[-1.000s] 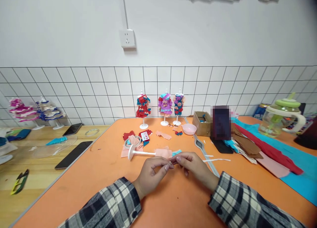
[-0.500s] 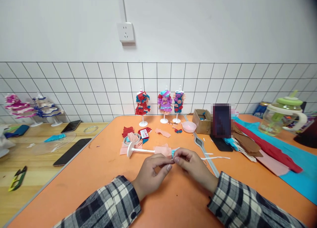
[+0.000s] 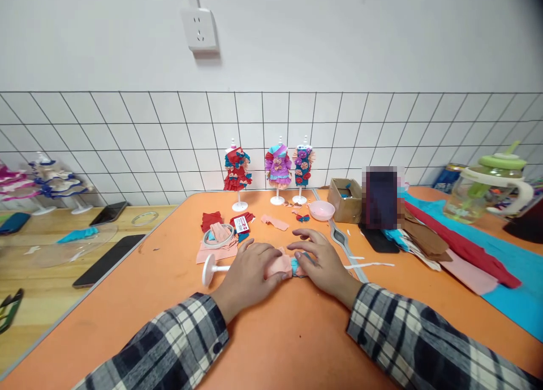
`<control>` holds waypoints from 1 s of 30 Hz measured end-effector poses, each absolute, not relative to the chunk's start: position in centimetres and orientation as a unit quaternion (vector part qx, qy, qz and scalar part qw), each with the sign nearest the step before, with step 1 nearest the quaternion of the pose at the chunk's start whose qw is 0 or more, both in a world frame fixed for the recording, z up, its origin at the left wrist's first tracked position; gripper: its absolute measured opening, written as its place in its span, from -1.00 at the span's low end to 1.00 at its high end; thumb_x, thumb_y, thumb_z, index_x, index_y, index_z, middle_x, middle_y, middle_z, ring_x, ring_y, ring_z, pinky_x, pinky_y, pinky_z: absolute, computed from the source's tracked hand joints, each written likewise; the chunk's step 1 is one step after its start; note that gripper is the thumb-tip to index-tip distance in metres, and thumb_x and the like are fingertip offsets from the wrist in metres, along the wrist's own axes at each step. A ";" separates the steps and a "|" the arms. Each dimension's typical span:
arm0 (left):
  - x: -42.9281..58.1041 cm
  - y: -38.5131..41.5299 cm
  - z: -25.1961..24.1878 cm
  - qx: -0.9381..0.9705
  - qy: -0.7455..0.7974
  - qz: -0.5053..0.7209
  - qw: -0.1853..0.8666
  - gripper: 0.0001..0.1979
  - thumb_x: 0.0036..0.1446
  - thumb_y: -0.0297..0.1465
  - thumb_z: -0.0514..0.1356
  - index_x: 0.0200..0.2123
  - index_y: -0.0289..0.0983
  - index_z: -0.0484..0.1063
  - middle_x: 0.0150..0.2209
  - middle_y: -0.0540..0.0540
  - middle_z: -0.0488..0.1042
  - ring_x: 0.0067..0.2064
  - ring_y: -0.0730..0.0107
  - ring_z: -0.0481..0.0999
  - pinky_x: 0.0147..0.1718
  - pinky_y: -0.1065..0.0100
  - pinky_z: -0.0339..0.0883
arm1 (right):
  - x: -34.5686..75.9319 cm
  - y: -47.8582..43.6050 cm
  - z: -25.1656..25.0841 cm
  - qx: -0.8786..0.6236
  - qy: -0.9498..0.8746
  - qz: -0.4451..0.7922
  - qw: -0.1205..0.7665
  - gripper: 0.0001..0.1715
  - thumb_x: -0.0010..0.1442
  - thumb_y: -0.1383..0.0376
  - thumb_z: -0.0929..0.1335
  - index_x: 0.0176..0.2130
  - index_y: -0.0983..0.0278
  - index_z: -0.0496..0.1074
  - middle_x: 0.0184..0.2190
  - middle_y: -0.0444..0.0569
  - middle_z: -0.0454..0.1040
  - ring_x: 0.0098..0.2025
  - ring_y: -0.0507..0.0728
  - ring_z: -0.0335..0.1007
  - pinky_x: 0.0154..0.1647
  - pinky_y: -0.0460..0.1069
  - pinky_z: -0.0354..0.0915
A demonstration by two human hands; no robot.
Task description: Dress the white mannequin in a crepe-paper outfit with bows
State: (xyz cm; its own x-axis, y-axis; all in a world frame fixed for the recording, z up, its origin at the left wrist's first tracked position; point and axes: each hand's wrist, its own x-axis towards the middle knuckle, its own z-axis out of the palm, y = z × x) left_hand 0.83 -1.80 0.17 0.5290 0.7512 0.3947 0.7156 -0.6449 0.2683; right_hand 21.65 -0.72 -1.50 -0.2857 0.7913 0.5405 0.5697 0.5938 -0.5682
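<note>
A miniature dress form [image 3: 283, 264] lies on its side on the orange table, its round white base [image 3: 208, 270] pointing left. Pale pink fabric covers its body, with light blue fabric [image 3: 298, 267] at the right end. My left hand [image 3: 253, 274] is closed over the pink-covered body, its fingers on the far side and its thumb on the near side. My right hand [image 3: 322, 264] is open over the right end, with spread fingers; one touches the blue fabric. The form's neck end is hidden by my right hand.
Three dressed forms, including one in red [image 3: 238, 169], stand by the wall. Fabric scraps and a tape roll [image 3: 218, 235] lie at left. A pink bowl [image 3: 322, 210], cardboard box [image 3: 345, 200], fabric strips [image 3: 460, 240] and a lidded jug [image 3: 475, 195] are at right.
My hands were pinched together in front of the form. They have separated and moved onto it, and its base has shifted left and nearer in view. The camera view has shifted too.
</note>
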 end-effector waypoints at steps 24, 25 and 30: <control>1.0 -2.7 0.4 0.889 0.393 0.220 0.087 -0.70 0.22 -0.21 0.16 -0.02 -0.15 0.41 -0.08 -0.13 0.44 -0.06 0.13 0.41 -0.06 0.10 0.27 | 21.7 -1.8 -1.7 -0.435 -0.816 0.118 0.362 -0.74 0.11 0.40 0.34 -0.28 0.15 0.60 0.10 -0.03 0.40 0.06 0.22 0.32 0.08 0.17 0.22; 1.1 -2.7 0.5 0.891 0.390 0.216 0.086 -0.71 0.22 -0.21 0.15 -0.02 -0.16 0.41 -0.08 -0.13 0.44 -0.06 0.13 0.41 -0.05 0.10 0.27 | 21.7 -1.8 -1.6 -0.436 -0.818 0.117 0.356 -0.74 0.11 0.40 0.33 -0.28 0.15 0.60 0.09 -0.03 0.42 0.06 0.22 0.32 0.08 0.16 0.22; 1.5 -2.8 1.0 0.894 0.390 0.196 0.098 -0.77 0.21 -0.26 0.15 -0.10 -0.19 0.44 -0.12 -0.13 0.42 -0.10 0.15 0.40 -0.08 0.12 0.31 | 21.5 -2.0 -1.3 -0.477 -0.797 0.148 0.340 -0.74 0.13 0.38 0.32 -0.33 0.13 0.61 0.00 -0.07 0.51 0.00 0.19 0.40 0.05 0.11 0.25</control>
State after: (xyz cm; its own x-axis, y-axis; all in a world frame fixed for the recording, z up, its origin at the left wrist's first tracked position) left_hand 1.50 -2.83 0.96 0.6188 0.7362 0.2740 0.6595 -0.6764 0.3278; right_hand 21.52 -1.97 -1.34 -0.3142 0.8607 0.4005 0.6594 0.5014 -0.5602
